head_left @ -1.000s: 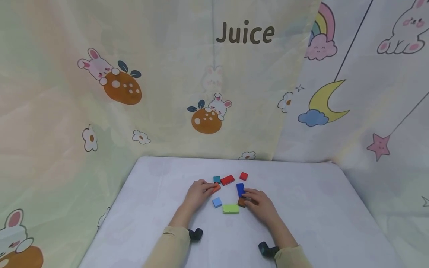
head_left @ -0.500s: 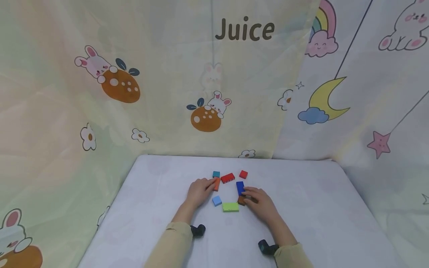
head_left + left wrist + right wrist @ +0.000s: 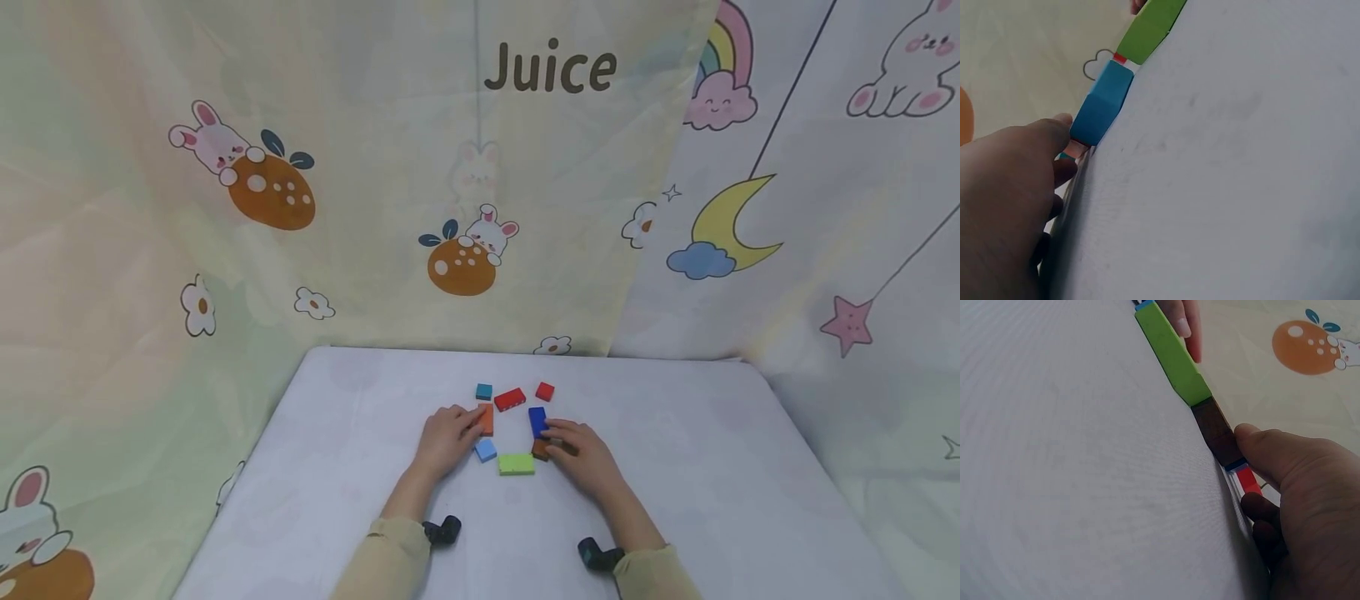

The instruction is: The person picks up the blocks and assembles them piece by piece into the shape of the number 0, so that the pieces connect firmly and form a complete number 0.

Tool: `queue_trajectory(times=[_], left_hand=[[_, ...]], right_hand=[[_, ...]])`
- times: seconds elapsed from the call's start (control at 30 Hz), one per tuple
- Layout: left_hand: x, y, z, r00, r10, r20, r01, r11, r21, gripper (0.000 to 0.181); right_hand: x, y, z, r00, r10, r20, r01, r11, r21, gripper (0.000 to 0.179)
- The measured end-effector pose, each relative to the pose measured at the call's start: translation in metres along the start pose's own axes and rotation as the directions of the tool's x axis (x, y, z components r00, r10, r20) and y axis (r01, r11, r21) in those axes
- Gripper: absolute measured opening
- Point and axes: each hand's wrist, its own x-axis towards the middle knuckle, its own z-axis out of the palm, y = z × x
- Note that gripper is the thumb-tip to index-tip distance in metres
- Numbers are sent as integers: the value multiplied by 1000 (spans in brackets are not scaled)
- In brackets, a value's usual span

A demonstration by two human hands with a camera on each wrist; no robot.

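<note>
In the head view my left hand (image 3: pixel 444 440) pinches an orange block (image 3: pixel 487 422), its index finger at the upper left and thumb lower down. The block stands lengthwise between a teal block (image 3: pixel 483 391) and a light blue block (image 3: pixel 485 451). On the other side, my right hand (image 3: pixel 588 460) touches a dark blue block (image 3: pixel 537 420) with its fingers and a brown block (image 3: pixel 540 450) with its thumb. That thumb shows beside the brown block (image 3: pixel 1216 431) in the right wrist view. Seen from the left wrist, the light blue block (image 3: pixel 1102 103) mostly hides the orange one.
A lime green block (image 3: pixel 516 465) lies at the near side of the ring of blocks. A long red block (image 3: pixel 510 400) and a small red block (image 3: pixel 545 391) lie at the far side. All sit on a white-covered table (image 3: pixel 675 467), with a printed cloth (image 3: pixel 360 167) behind.
The orange block has turned from slanted to nearly straight, apart from the teal block now. My left hand slid slightly away, then back towards me with it. My right hand stays put.
</note>
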Motion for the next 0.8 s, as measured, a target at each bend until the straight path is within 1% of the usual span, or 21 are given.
queue_trajectory(times=[0.2,0.4,0.7,0.8], left_hand=[[-8,3,1,999,1,-37,0,1000,18,48],[-11,5,1,998,-7,-58,7,1000,4,46],[-11,4,3,998,-32,-46,31,999,-17,47],[-11,4,4,998,-32,-52,31,999,-20,47]], right_hand=[[0,2,2,1000,-11,-3,11,1000,-6,32],[0,3,2,1000,-19,-6,19,1000,-3,31],[1,4,3,999,-31,-18,30,999,-16,31],[2,4,2,999,-32,-19,31,999,-20,31]])
